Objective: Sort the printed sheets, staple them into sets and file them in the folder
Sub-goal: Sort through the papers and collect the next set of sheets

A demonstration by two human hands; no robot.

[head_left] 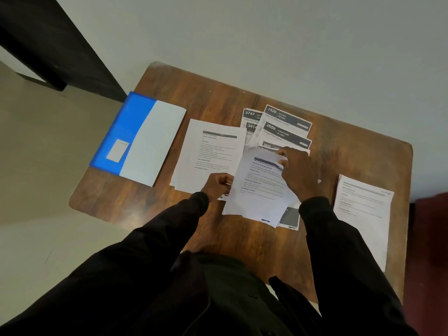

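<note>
Blue folder (126, 132) lay closed along the desk's (218, 98) left edge, where a nudge could have pushed it off. Beside it sat a text-sheet pile (208, 154). The left hand (217, 186) and right hand (299, 172) each pinched one held sheet (257, 190) above the fanned numbered sheets (286, 127); dragging it might have scattered them. A single sheet (363, 214) lay at the right edge.

Pg (289, 218) under held sheet (259, 190): mostly hidden.
</note>
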